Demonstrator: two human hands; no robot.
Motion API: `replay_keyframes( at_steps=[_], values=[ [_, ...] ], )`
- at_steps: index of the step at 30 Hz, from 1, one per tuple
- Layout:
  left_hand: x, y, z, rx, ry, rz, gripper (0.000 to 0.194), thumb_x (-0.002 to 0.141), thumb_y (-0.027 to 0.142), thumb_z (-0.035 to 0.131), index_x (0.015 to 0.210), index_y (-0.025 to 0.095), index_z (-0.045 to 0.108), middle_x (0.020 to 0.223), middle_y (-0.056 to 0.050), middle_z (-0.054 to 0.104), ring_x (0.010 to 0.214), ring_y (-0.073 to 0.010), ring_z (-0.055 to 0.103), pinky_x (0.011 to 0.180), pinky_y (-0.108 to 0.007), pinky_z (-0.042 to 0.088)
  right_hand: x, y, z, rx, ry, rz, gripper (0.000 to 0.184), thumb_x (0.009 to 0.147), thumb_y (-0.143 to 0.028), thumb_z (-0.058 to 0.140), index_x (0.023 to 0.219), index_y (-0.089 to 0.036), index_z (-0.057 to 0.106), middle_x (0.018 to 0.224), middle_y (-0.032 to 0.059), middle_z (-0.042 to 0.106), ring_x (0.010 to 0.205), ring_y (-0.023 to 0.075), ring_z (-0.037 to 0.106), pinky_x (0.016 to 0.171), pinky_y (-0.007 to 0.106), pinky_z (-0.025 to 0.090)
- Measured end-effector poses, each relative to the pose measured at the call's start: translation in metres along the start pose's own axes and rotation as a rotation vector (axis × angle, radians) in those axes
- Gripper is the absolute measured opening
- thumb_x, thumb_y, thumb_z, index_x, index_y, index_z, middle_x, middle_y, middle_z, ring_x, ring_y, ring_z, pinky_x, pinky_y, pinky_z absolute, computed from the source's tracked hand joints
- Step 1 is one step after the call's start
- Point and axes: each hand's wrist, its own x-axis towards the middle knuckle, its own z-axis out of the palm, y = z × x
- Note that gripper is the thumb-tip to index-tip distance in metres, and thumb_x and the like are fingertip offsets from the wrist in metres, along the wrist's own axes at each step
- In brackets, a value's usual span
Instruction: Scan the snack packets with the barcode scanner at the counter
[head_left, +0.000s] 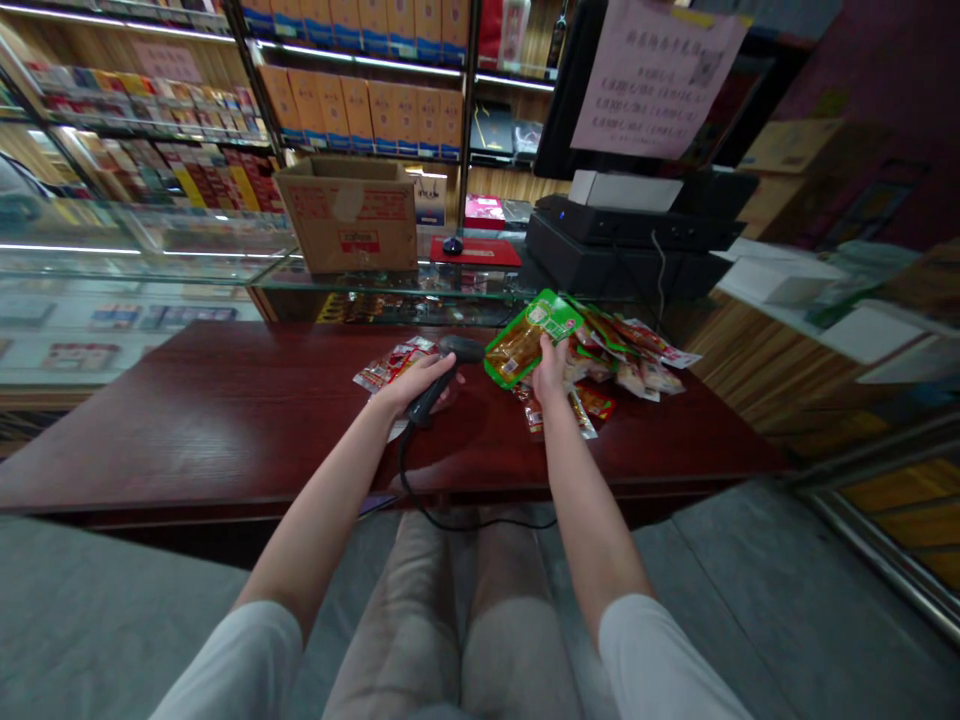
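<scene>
My left hand [420,383] is wrapped round the handle of a black barcode scanner [460,349], whose head points right. The scanner's cord hangs from the handle over the table's front edge. A green-edged snack packet [531,335] with a brown filling is gripped at its right side by my right hand [551,368]. Its barcode shows at the lower left corner, close to the scanner head. Behind and under my right hand lies a heap of assorted snack packets [637,372]. More small red-and-white packets [394,363] lie beside and partly behind my left hand.
The dark red table [225,420] spans the front. Behind it stand a glass counter, an open cardboard box [360,220], a mouse [452,245] on a red mat, and a black cash drawer [622,255] below a monitor with a pink notice [652,80]. Stocked shelves line the back.
</scene>
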Motion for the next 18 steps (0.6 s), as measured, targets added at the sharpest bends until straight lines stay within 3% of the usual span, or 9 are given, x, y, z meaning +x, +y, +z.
replay_keyframes(
  at_steps=[6, 10, 13, 16, 18],
  values=[
    [-0.017, 0.02, -0.046, -0.03, 0.269, -0.016, 0.029, 0.085, 0.041, 0.073, 0.088, 0.014, 0.063, 0.059, -0.002, 0.062, 0.041, -0.01, 0.054, 0.038, -0.019, 0.041, 0.007, -0.016, -0.047, -0.346, -0.048, -0.101, 0.063, 0.089, -0.028, 0.049, 0.147, -0.009, 0.032, 0.14, 0.0224, 0.053, 0.127, 0.0273, 0.055, 0.107, 0.04, 0.043],
    [-0.01, 0.01, -0.069, -0.112, 0.357, -0.068, 0.03, 0.087, 0.041, 0.07, 0.087, 0.011, 0.064, 0.064, -0.006, 0.066, 0.039, -0.0099, 0.052, 0.036, -0.02, 0.04, 0.012, -0.031, -0.063, -0.688, -0.139, -0.074, 0.055, 0.086, -0.024, 0.058, 0.138, -0.007, 0.045, 0.137, 0.0285, 0.053, 0.121, 0.037, 0.057, 0.101, 0.049, 0.045],
    [0.005, -0.007, -0.07, -0.199, 0.326, -0.092, 0.035, 0.085, 0.046, 0.071, 0.088, 0.011, 0.064, 0.065, -0.006, 0.066, 0.04, -0.0104, 0.054, 0.038, -0.021, 0.041, 0.002, -0.047, -0.055, -0.853, -0.088, -0.13, 0.061, 0.085, -0.017, 0.06, 0.142, -0.004, 0.042, 0.142, 0.0323, 0.047, 0.13, 0.0413, 0.048, 0.105, 0.053, 0.039],
    [0.018, -0.019, -0.062, -0.274, 0.269, -0.041, 0.04, 0.084, 0.051, 0.071, 0.088, 0.012, 0.064, 0.064, -0.004, 0.064, 0.042, -0.0099, 0.054, 0.039, -0.02, 0.042, -0.015, -0.061, -0.032, -0.885, -0.028, -0.275, 0.053, 0.088, -0.018, 0.059, 0.139, -0.01, 0.048, 0.152, 0.0274, 0.039, 0.14, 0.0417, 0.035, 0.111, 0.057, 0.03],
    [0.02, -0.021, -0.059, -0.334, 0.213, -0.027, 0.044, 0.084, 0.056, 0.069, 0.09, 0.012, 0.064, 0.062, -0.002, 0.061, 0.042, -0.0098, 0.054, 0.04, -0.02, 0.043, -0.024, -0.064, -0.01, -0.833, -0.152, -0.289, 0.046, 0.091, -0.023, 0.058, 0.135, -0.013, 0.053, 0.149, 0.0242, 0.045, 0.139, 0.0388, 0.039, 0.111, 0.054, 0.032]
  ],
)
